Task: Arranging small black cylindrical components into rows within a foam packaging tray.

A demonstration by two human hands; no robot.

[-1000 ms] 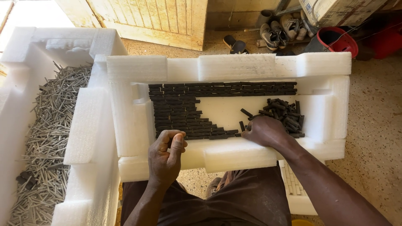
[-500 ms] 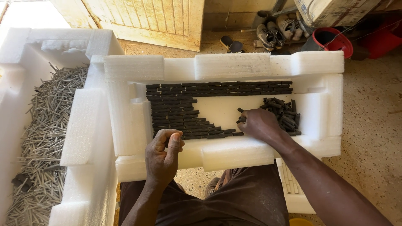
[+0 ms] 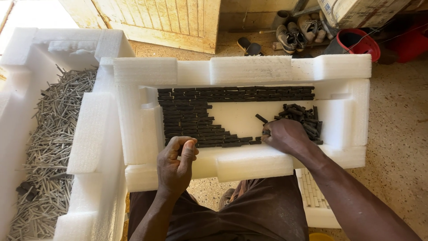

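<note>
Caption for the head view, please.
Right hand at a loose pile of black sticks, left hand on the white foam tray.

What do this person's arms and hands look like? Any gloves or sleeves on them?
Both arms are bare as far as the picture shows, with no sleeves in view. The left hand and the right hand wear no gloves, and I see no rings, watch or bands. Below them, dark brown trousers cover the lap.

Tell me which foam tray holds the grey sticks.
The foam tray on the left: it holds loose grey sticks, while the centre tray holds black pieces.
</note>
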